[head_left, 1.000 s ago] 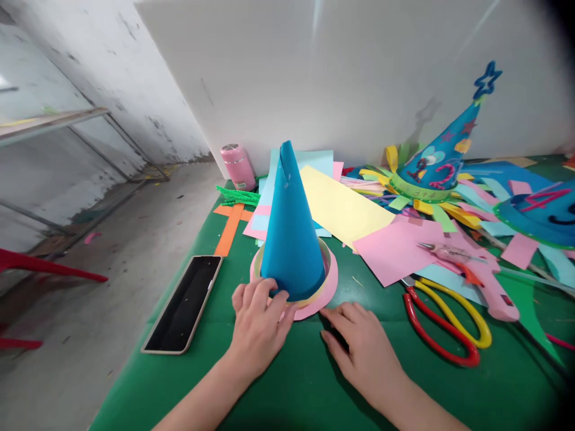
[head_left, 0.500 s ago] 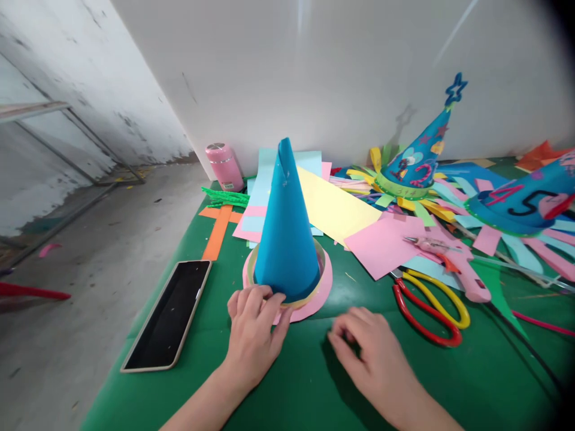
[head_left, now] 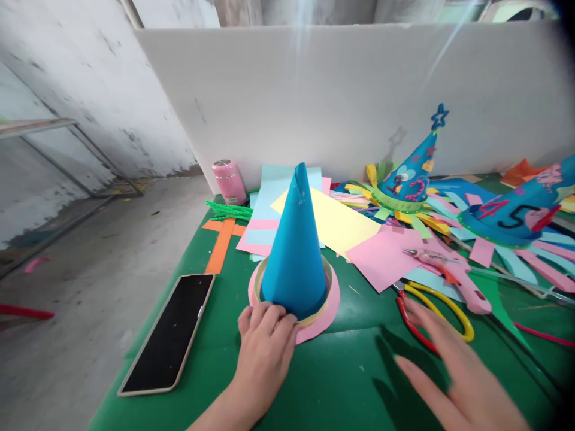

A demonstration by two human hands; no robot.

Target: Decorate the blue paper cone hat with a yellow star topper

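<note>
A plain blue paper cone hat [head_left: 294, 263] stands upright on the green table, its base inside a pale paper band with a pink paper brim [head_left: 331, 302] around it. My left hand [head_left: 266, 344] grips the near left edge of the band and brim, fingers curled over it; the fingertips are partly hidden. To the right, my right hand [head_left: 449, 365] is raised above the table with thumb and fingers apart, holding nothing. It overlaps the red handle of the scissors [head_left: 465, 323], which have one red and one yellow loop; whether it touches them I cannot tell.
A phone [head_left: 168, 335] lies at left. Behind are a pink flask [head_left: 229, 181], green pipe cleaners [head_left: 229, 211], orange strips [head_left: 221, 246] and coloured paper sheets [head_left: 345, 221]. A pink glue gun [head_left: 467, 284] and two decorated cone hats [head_left: 411, 176] occupy the right. A white panel [head_left: 278, 96] stands behind.
My right hand has left the brim's near edge, moved right to the scissors and spread its fingers. My left hand stays at the band. The view has shifted, showing more above the panel.
</note>
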